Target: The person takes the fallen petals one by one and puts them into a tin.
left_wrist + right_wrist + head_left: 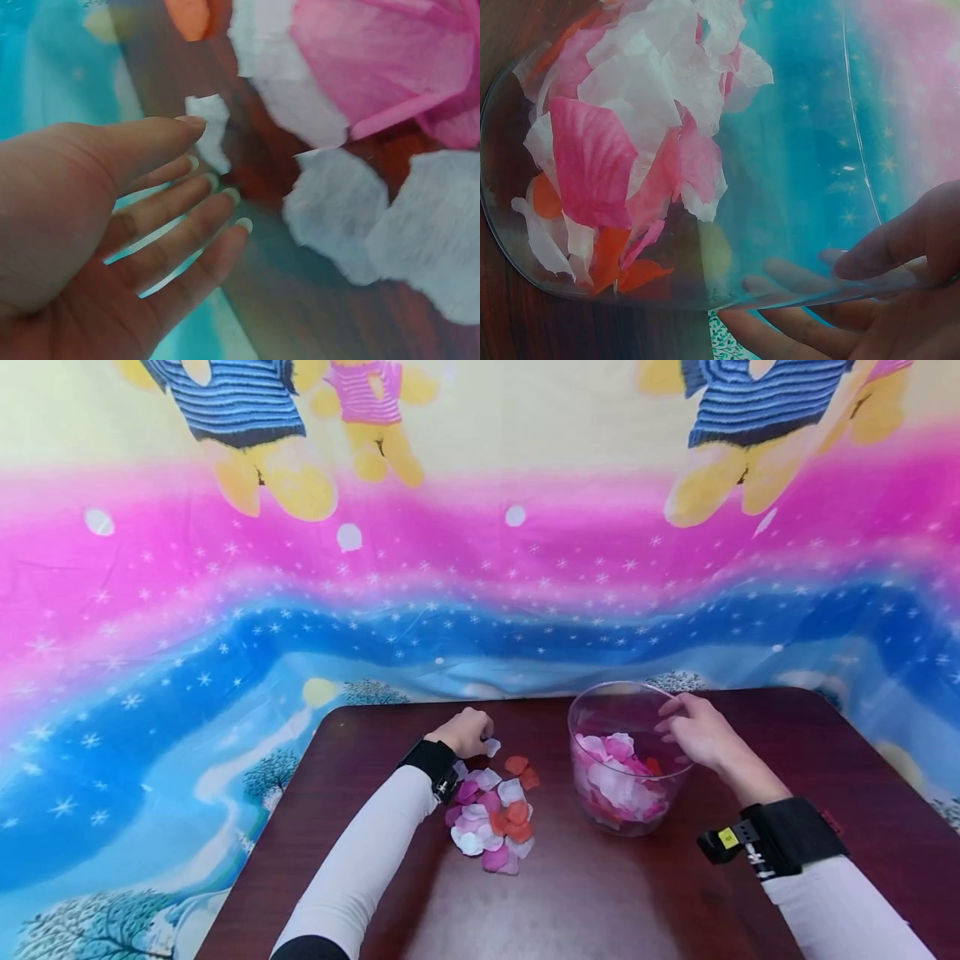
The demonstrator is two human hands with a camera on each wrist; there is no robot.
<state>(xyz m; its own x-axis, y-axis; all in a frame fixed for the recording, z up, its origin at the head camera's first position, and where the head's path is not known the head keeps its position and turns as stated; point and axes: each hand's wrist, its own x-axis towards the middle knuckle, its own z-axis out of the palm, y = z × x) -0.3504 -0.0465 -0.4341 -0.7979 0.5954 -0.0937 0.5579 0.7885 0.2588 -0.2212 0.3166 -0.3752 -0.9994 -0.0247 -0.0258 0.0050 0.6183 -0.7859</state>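
My left hand (468, 732) rests on the dark wooden table (585, 902) with its fingers loosely extended. Its thumb tip touches a small white petal (491, 746) lying at the fingertips, shown close in the left wrist view beside the left hand (192, 142) as the white petal (217, 139). A loose pile of pink, white and orange petals (491, 818) lies just in front of that wrist. My right hand (693, 727) grips the rim of a clear round bowl (592, 710) partly filled with petals. In the right wrist view the right hand (802, 281) has its thumb outside the bowl's wall (802, 150) and its fingers inside.
A bright cartoon-print cloth (225, 635) hangs behind and to the left of the table. Two orange petals (521, 770) lie between the pile and the bowl. A large pink petal (390, 67) and white ones (337, 214) lie near my left hand.
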